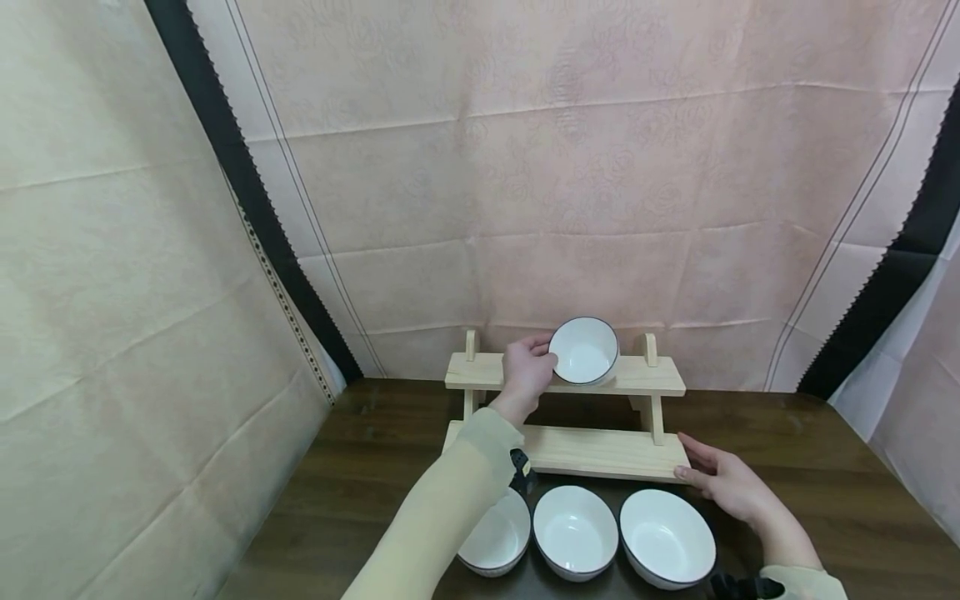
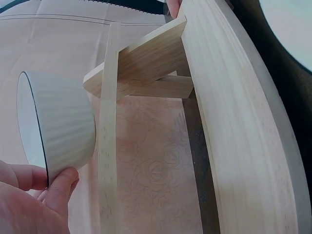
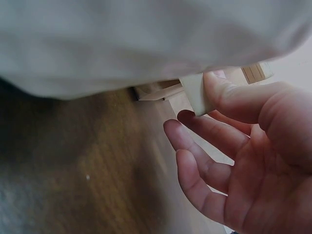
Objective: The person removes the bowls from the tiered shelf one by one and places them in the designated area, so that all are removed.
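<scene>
A white bowl point(image 1: 585, 350) with a thin dark rim is at the upper board of a pale wooden two-tier rack point(image 1: 607, 451). My left hand point(image 1: 527, 371) pinches its rim between thumb and fingers. In the left wrist view the bowl point(image 2: 63, 122) shows its ribbed outside, its base close beside the upper board point(image 2: 108, 146); whether they touch I cannot tell. My right hand point(image 1: 723, 483) holds the right end of the lower board. The right wrist view shows that thumb on the pale board end point(image 3: 195, 95), the fingers bent below it.
Three more white bowls stand in a row before the rack: a left one point(image 1: 498, 533) partly behind my left sleeve, a middle one point(image 1: 576, 532) and a right one point(image 1: 667, 537). Under everything is a dark wooden table point(image 1: 330, 500). A pinkish cloth wall point(image 1: 585, 183) rises behind.
</scene>
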